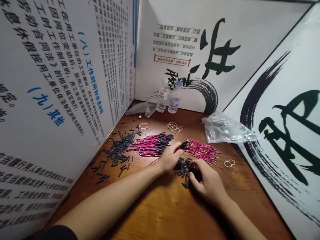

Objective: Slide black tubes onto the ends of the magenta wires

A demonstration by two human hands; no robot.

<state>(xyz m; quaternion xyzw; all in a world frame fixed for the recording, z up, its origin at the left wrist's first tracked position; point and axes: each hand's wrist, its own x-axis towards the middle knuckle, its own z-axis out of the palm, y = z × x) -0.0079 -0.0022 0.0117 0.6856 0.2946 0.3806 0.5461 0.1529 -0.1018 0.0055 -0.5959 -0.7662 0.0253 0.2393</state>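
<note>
My left hand (170, 158) is closed around some small black tubes, between two bundles of thin pink sticks. The left bundle (150, 145) has many black ends; the right bundle (201, 150) shows pale, gold-like tips. Just right of and below my left hand lies a small pile of black tubes (184, 170). My right hand (205, 180) is at this pile's right edge, its thumb and fingers bent and apart around the tubes; whether it pinches one is hidden. A larger heap of black tubes (120, 146) spreads over the wooden table at the left.
Two clear bottles (162, 100) (174, 100) stand at the back by the white panel (155, 76). Pale rings (175, 127) lie behind the sticks, with two more rings (229, 163) at the right. Plastic bags (225, 130) (142, 108) rest by the panels enclosing the wooden table (160, 210).
</note>
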